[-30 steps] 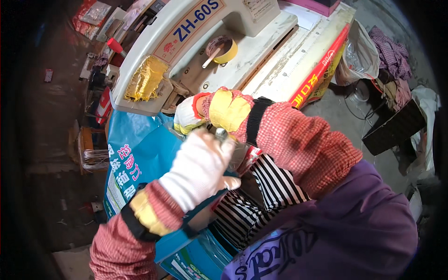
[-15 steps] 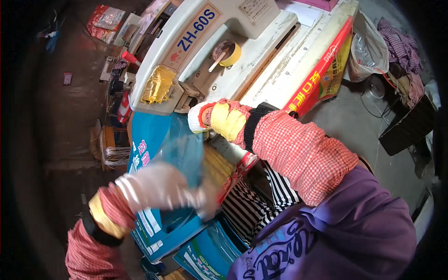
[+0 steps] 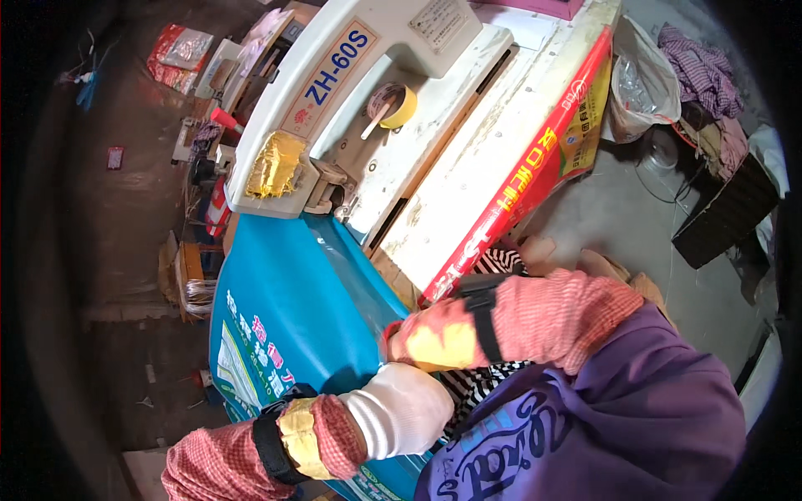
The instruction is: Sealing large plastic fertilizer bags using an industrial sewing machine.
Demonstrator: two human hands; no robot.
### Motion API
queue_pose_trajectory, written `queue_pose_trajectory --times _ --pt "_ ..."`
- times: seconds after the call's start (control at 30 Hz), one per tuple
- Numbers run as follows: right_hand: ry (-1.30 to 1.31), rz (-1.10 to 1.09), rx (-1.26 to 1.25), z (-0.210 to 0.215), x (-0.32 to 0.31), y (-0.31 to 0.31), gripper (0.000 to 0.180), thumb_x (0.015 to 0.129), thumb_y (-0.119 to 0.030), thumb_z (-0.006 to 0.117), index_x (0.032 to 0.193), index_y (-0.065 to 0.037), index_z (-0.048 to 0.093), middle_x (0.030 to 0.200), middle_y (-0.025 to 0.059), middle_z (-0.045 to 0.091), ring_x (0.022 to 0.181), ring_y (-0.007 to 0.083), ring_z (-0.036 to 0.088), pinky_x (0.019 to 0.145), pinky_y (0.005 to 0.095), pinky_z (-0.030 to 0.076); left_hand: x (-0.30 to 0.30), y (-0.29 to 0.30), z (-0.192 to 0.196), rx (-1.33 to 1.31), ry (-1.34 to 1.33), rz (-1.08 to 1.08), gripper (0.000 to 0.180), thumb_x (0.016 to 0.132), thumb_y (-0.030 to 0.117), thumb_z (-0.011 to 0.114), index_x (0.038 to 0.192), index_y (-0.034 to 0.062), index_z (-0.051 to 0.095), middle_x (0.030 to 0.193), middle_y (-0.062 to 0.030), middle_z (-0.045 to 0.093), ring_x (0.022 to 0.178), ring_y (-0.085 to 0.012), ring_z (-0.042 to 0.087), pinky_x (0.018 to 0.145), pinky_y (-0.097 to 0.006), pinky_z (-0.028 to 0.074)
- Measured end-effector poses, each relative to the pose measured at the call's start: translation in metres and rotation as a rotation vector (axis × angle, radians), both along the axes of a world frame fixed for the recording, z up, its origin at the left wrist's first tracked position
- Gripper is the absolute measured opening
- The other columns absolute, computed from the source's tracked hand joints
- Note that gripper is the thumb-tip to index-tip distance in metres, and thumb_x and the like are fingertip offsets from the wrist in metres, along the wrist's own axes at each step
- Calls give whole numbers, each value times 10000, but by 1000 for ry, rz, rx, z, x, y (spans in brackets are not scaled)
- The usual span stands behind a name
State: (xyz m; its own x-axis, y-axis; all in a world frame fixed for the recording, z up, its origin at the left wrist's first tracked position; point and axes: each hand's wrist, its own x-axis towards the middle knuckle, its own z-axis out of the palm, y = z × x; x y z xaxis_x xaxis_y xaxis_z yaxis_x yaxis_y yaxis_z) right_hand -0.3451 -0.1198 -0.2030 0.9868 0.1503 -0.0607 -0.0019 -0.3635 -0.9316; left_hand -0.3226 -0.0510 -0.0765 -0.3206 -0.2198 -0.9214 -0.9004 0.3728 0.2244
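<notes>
My left hand (image 3: 403,411), in a white knit glove, lies against the near edge of a blue printed plastic bag (image 3: 288,288). Its fingers are turned down and away from sight. The end of my right sleeve (image 3: 439,338) meets the left hand at that edge; my right hand is hidden behind the glove and the bag. Stretching away from my hands, the bag reaches under the head of a pale industrial sewing machine (image 3: 288,154). A clear strip (image 3: 355,263) shows along the bag's right side.
On the machine bed rests a yellow tape roll (image 3: 401,107) with a pale stick in it. A white worktable (image 3: 484,159) with a red printed front edge extends to the right. Beyond it hang a white plastic bag (image 3: 639,88) and a checked cloth (image 3: 702,67), above a dark box (image 3: 725,213).
My right hand has come away from the machine head toward me. The left hand has moved right and nearer. The blue bag now lies spread out between machine and hands.
</notes>
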Motion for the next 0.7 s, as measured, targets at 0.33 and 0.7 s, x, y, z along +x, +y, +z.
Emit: queue_pose_trajectory --times 0.33,0.7 --pt "54 -469 -450 8 68 -41 323 779 -219 580 928 67 571 865 209 644 794 334 639 679 401 511 7 8 2 -113 76 69 138 690 226 566 618 148 654 631 -56 603 654 -274 605 517 -398 458" --pt "-745 -904 554 -178 248 2 130 753 -186 597 686 -88 650 666 43 629 580 207 605 486 371 463 17 -46 13 -200 -216 -76 232 721 270 567 593 97 652 594 -118 597 571 -291 590 494 -397 443"
